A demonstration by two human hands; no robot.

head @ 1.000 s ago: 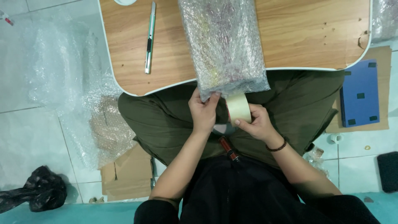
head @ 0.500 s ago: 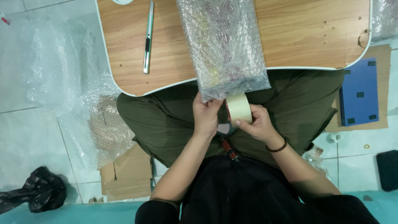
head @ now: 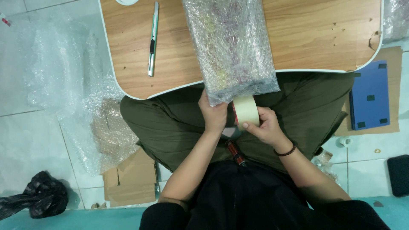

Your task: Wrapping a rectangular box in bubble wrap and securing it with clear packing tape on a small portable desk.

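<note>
A long parcel wrapped in bubble wrap (head: 232, 47) lies on a low wooden table (head: 315, 38), its near end hanging over the table's edge above my lap. My left hand (head: 214, 115) grips that near end from below, fingers closed on the wrap. My right hand (head: 264, 126) holds a cream roll of tape (head: 246, 111) upright against the parcel's end, right beside my left hand.
A green and silver utility knife (head: 151, 39) lies on the table's left part. Loose bubble wrap (head: 68, 89) and flat cardboard (head: 130, 179) cover the floor to the left, a black bag (head: 36, 200) lower left. A blue box (head: 370, 100) rests on cardboard at right.
The tape roll and both hands have stayed at the parcel's near end, with only small shifts. The camera view has drifted slightly.
</note>
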